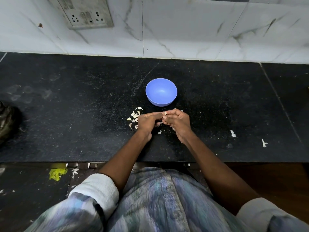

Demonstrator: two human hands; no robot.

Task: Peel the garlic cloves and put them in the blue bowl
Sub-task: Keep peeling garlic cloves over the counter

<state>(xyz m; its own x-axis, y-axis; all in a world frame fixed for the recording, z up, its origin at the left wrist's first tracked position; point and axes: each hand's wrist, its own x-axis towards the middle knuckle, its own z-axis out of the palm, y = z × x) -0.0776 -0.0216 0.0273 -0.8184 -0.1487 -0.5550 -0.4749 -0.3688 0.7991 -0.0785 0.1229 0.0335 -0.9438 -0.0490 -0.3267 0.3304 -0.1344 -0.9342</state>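
With left hand (147,121) and right hand (177,120) both in closed grip on the garlic clove (164,113), at six o'clock of the empty-looking blue bowl (161,92); best to peel skin gently, keeping clove steady.

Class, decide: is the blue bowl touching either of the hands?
Apart. The head view shows bare black counter between the blue bowl and the left hand and right hand.

both hands (164,121) pinch garlic clove (164,113) near blue bowl (161,92).
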